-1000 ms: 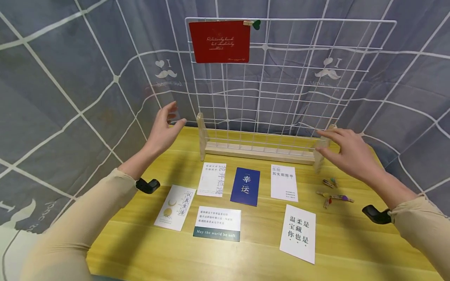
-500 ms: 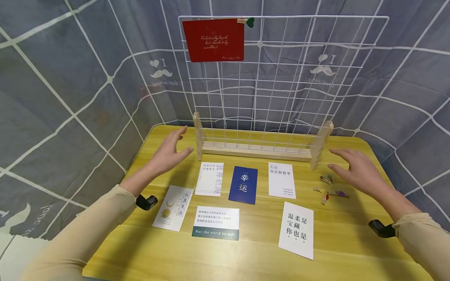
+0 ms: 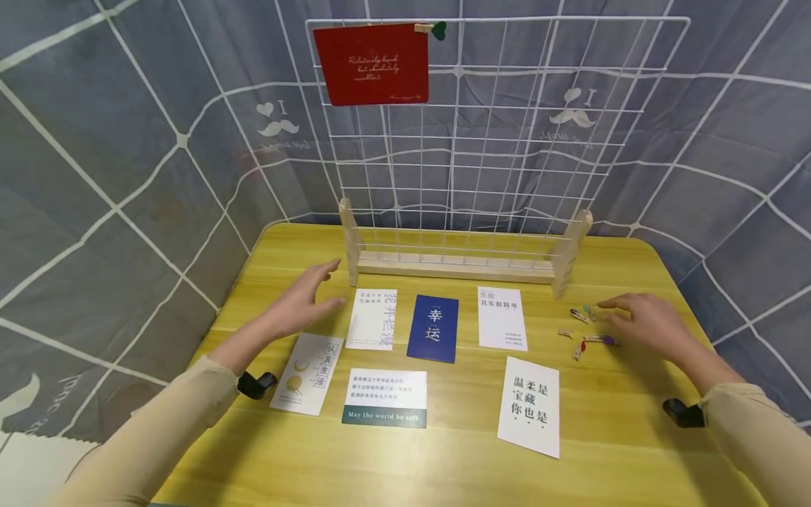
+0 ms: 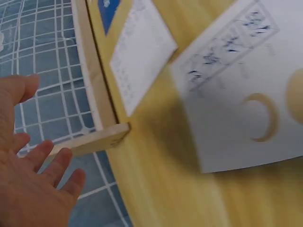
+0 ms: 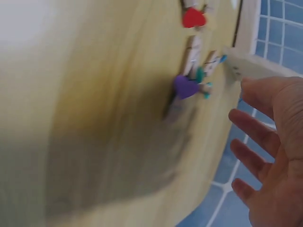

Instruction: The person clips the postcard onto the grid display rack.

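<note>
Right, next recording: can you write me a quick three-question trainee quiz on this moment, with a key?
1. How many cards lie on the table?
2. True or false: the clip holding the red card on the rack bears a green heart.
3. Which are nearest the right grip?
a) the blue card
b) the loose clips
c) the moon card

Key:
1. Six.
2. True.
3. b
</note>
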`<state>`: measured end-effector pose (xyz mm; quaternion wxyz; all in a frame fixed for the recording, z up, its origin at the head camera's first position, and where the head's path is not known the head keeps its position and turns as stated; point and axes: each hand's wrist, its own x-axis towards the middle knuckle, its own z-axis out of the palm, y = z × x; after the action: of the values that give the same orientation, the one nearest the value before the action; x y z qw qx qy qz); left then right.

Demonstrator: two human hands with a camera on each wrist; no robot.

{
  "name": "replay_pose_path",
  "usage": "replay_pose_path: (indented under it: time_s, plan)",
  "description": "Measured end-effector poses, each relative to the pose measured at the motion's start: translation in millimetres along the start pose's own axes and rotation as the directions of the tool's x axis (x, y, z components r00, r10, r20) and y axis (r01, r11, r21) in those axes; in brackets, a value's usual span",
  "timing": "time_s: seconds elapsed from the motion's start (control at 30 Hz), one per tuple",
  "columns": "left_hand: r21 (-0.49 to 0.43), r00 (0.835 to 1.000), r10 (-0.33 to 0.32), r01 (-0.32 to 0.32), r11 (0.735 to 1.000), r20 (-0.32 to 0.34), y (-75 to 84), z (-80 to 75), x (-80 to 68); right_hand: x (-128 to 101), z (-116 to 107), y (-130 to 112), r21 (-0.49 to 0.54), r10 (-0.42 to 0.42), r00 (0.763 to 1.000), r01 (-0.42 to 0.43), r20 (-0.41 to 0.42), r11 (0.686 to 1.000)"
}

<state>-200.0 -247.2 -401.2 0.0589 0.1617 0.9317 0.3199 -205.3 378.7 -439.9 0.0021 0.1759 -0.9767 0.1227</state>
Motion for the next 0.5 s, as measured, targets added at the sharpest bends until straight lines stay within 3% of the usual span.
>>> replay_pose_path:
  time_s: [0.5]
  plan:
    - [0.054,0.984,-0.033,0.024,0.998,0.174,-46.4,11.3,-36.1,-9.5,26.2,17.8,0.087,0.028,0.999,-0.027,-0.018,0.996]
